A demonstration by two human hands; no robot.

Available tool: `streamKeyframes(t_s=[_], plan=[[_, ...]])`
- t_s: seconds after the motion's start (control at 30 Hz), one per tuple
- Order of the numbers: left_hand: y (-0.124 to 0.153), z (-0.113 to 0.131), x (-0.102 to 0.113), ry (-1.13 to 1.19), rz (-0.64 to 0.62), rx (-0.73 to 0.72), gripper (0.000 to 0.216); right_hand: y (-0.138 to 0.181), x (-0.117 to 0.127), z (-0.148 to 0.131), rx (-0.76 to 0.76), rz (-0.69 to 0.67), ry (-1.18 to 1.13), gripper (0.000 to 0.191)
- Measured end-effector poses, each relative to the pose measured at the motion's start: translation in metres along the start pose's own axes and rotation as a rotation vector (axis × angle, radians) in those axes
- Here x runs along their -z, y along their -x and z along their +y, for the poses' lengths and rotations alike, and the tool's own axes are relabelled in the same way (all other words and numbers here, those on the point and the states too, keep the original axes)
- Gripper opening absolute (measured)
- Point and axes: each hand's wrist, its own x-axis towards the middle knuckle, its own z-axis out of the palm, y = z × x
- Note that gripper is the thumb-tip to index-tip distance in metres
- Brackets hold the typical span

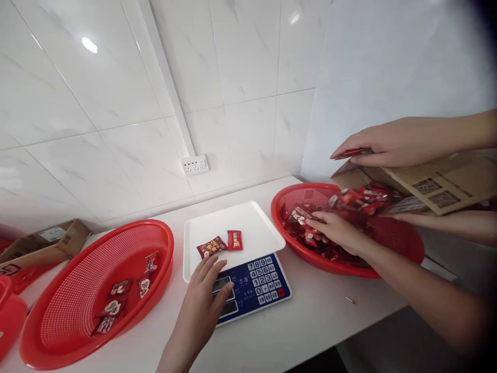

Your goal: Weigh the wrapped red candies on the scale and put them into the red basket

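My left hand point(202, 295) hovers over the near edge of a digital scale point(267, 300), its fingers apart. The fingertips are close to a dark red snack packet point(213, 245) on the scale's white tray point(248, 215); whether they touch it I cannot tell. Beside that packet lies a smaller red packet point(234, 240). Reaching into the right red plastic basket point(285, 197), my right hand point(339, 233) has a red snack packet point(302, 213) at its fingertips and appears to grip it. Many red packets fill that basket below the hand.
A co-worker's hands point(404, 137) tip a cardboard box point(446, 181) of red packets over the right basket. The left red basket point(77, 280) holds several packets. Another cardboard box point(58, 243) stands far left. A small brass-coloured object point(349, 300) lies near the table's front edge.
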Motion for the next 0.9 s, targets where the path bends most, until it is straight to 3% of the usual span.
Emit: streamKeyframes(t_s=[0.3,0.43,0.7,0.77,0.9], plan=[[0.000,0.000,0.001,0.028,-0.015,0.019,0.034,0.003,-0.001,-0.027,0.159,0.125,0.087,0.028],[0.000,0.005,0.001,0.050,-0.023,0.036,0.034,0.012,-0.024,-0.053,0.169,-0.006,0.011,0.029],[0.003,0.004,0.004,0.039,-0.025,0.047,0.033,0.015,-0.101,-0.083,0.251,-0.382,-0.066,0.021],[0.004,0.000,0.005,0.021,-0.029,0.059,0.034,0.010,-0.113,-0.085,0.269,-0.411,-0.049,0.018],[0.006,-0.004,0.005,-0.022,-0.050,0.109,0.041,0.005,-0.116,-0.084,0.262,-0.364,-0.043,0.032]])
